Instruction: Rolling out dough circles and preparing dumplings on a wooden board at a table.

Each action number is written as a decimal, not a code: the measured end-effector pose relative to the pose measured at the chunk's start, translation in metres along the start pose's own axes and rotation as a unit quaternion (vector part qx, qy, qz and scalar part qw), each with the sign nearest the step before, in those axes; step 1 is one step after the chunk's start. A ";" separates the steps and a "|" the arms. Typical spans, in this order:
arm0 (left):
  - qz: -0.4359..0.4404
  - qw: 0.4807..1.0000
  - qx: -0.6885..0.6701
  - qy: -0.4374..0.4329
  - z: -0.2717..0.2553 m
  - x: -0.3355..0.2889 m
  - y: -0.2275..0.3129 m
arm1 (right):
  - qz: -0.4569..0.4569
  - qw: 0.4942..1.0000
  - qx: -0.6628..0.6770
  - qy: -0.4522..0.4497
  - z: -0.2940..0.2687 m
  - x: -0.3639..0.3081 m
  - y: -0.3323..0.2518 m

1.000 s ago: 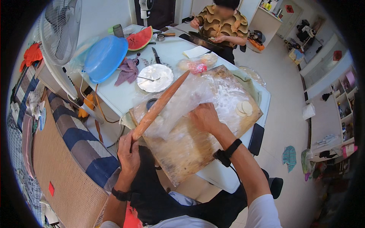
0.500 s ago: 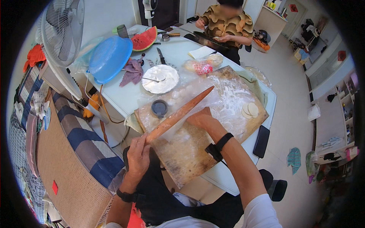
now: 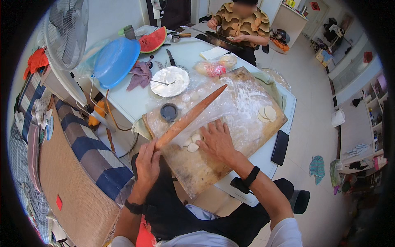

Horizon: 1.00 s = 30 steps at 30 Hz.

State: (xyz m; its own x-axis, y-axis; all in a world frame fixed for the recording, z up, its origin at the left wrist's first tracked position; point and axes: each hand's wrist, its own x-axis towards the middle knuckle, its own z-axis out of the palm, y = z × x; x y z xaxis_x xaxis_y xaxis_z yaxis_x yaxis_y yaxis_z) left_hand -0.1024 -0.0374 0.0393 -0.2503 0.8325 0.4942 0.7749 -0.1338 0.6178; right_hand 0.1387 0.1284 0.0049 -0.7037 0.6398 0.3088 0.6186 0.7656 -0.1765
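Observation:
My left hand [image 3: 147, 163] is closed round the thick near end of a long tapered wooden rolling pin [image 3: 191, 116], which slants up over the board. Fingers spread, my right hand [image 3: 216, 141] lies on the floury wooden board [image 3: 197, 173]. Several small flattened dough pieces [image 3: 192, 147] sit by its thumb. A clear plastic sheet [image 3: 193, 99] covers part of the board, with pale lumps showing through it. Left of the pin stands a dark grey round cup or lid [image 3: 169, 112]. Thin dough rounds [image 3: 267, 114] overlap near the board's right edge.
Beyond the board are a flour bowl [image 3: 170, 81] with a spoon, a knife [image 3: 170, 57], a watermelon piece [image 3: 152, 40] and a blue basin [image 3: 117, 61]. A phone [image 3: 280, 147] lies on the right table edge. Across the table, a person [image 3: 240, 26] handles something over a dark pan.
My right hand has drawn back from the plastic sheet and now rests spread on the board. Small dough pieces now show beside it. The rolling pin stays in my left hand.

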 end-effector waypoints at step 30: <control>0.016 1.000 0.007 0.008 -0.003 -0.007 -0.005 | -0.018 0.997 0.014 -0.079 -0.004 -0.022 -0.002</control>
State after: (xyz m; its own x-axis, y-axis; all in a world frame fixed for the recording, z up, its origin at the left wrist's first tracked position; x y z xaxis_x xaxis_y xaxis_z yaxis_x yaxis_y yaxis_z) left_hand -0.1065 -0.0439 0.0349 -0.2342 0.8187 0.5243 0.7905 -0.1536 0.5929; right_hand 0.1543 0.1125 0.0025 -0.7725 0.6131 0.1655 0.5838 0.7882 -0.1950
